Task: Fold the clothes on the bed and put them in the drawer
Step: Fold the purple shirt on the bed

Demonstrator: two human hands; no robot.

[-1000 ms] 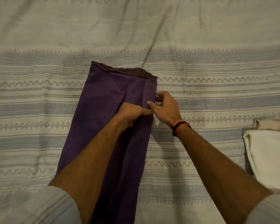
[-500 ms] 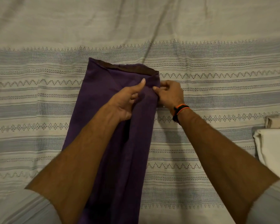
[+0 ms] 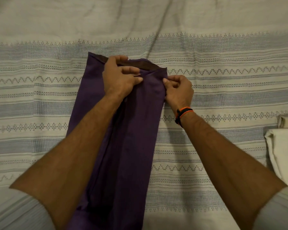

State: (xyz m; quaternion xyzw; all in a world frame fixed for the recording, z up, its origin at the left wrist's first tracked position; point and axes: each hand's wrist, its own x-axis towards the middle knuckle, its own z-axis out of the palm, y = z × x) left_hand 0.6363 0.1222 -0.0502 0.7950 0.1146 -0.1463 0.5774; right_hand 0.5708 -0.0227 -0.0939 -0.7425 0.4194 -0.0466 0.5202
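A long purple garment (image 3: 123,138) lies folded lengthwise down the centre of the frame on the bed (image 3: 223,90), its brown-trimmed far end reaching the upper middle. The left hand (image 3: 120,78) rests on that far end — its fingers curl over the brown edge while the thumb and a finger pinch a fold of purple cloth, so its grip holds the garment. The right hand (image 3: 178,90), just right of centre, has its fingers curled tight, pinching the garment's right edge. An orange and black band (image 3: 183,113) circles the right wrist. At the right border lies a stack of pale folded cloth (image 3: 284,150) — well apart from the garment.
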